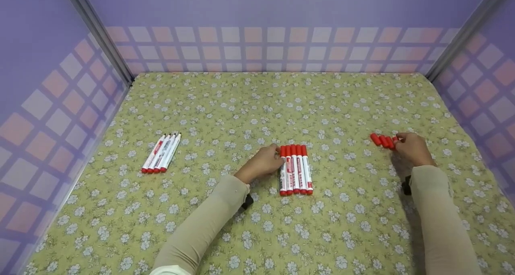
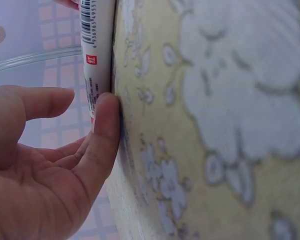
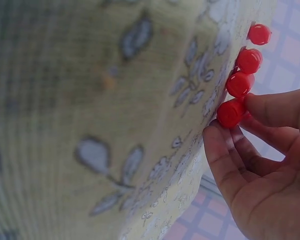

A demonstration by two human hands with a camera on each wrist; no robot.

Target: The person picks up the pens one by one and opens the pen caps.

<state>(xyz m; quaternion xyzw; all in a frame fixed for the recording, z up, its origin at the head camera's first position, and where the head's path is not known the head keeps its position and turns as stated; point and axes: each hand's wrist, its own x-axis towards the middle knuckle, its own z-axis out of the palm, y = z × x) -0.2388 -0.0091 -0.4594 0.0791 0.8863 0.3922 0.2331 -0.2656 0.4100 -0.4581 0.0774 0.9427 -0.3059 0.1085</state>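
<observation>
Several capped red markers [image 1: 295, 170] lie side by side in a row at the middle of the table. My left hand [image 1: 263, 162] is at the row's left side. In the left wrist view its fingertips touch the end of the nearest marker [image 2: 97, 50], and the thumb stands apart from it. Over on the right, my right hand [image 1: 412, 148] pinches the nearest red marker cap [image 3: 231, 113] between thumb and fingers. Further red caps [image 1: 382, 141] lie in a line beside it, the farthest slightly apart from the others.
Several uncapped markers [image 1: 161, 153] lie together at the left, dark tips pointing away and red ends nearer. A flowered cloth [image 1: 257, 106] covers the table. Purple checked panels [image 1: 277, 45] with grey corner posts enclose the back and both sides.
</observation>
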